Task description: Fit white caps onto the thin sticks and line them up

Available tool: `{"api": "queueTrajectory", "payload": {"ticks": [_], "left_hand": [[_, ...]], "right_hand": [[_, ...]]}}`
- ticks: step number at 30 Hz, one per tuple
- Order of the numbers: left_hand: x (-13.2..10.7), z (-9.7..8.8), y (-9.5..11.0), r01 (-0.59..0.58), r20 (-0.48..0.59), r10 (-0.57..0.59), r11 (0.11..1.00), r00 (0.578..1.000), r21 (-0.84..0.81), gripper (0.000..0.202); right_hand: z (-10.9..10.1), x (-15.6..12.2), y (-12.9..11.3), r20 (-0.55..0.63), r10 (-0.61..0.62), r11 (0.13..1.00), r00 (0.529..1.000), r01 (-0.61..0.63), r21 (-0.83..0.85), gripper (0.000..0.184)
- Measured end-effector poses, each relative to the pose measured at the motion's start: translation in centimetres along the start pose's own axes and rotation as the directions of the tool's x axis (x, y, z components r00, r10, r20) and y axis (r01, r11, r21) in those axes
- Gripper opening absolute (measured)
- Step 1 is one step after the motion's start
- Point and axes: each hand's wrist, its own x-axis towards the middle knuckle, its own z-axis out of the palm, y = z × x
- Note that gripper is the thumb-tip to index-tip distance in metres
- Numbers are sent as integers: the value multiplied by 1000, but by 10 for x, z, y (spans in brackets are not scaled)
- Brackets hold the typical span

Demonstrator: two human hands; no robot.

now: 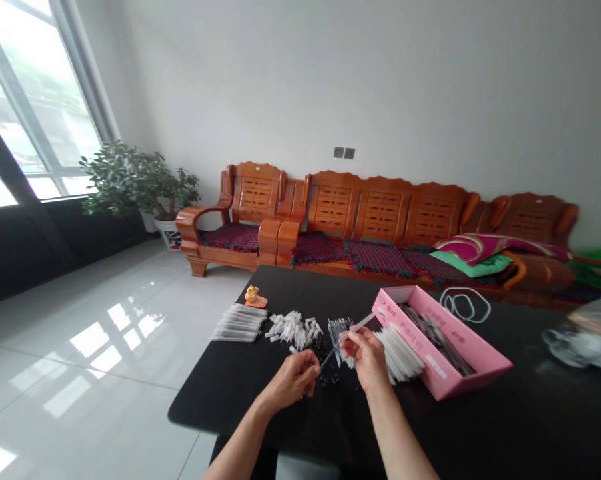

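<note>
My left hand is closed in a pinch on the lower end of a thin grey rod, which looks like a pen refill. My right hand pinches a translucent white tube, like a pen barrel, in line with the rod. Whether the rod is inside the tube I cannot tell. Around the hands lie small black pieces, a heap of short white caps and a bundle of thin rods. White tubes lie right of my right hand.
A pink box holding dark sticks stands on the black table. A row of white tubes and an orange figurine sit at the left. A white cord and a plastic bag are at the right.
</note>
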Motion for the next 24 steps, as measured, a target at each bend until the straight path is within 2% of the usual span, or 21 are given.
{"api": "queueTrajectory", "payload": {"ticks": [7, 11, 16, 19, 22, 24], "left_hand": [[-3, -6, 7, -58, -30, 61, 995, 998, 84, 24], [-4, -7, 6, -79, -64, 86, 992, 994, 98, 28], [3, 4, 1, -91, -197, 94, 996, 976, 26, 32], [11, 9, -1, -48, -237, 34, 997, 971, -53, 37], [16, 4, -6, -8, -302, -34, 991, 953, -137, 46], [17, -6, -13, 0, -412, -47, 994, 910, -112, 47]], "right_hand": [[2, -5, 4, 32, 9, 999, 999, -7, -43, 28], [-1, -11, 6, 24, 61, 998, 998, -60, -34, 30], [3, -29, 22, 40, 187, 982, 982, -188, 25, 30], [3, -36, 32, 65, 268, 960, 961, -272, 70, 26], [-6, -35, 30, 4, 344, 921, 939, -338, 195, 22], [-14, -31, 22, -57, 354, 897, 934, -322, 301, 18]]}}
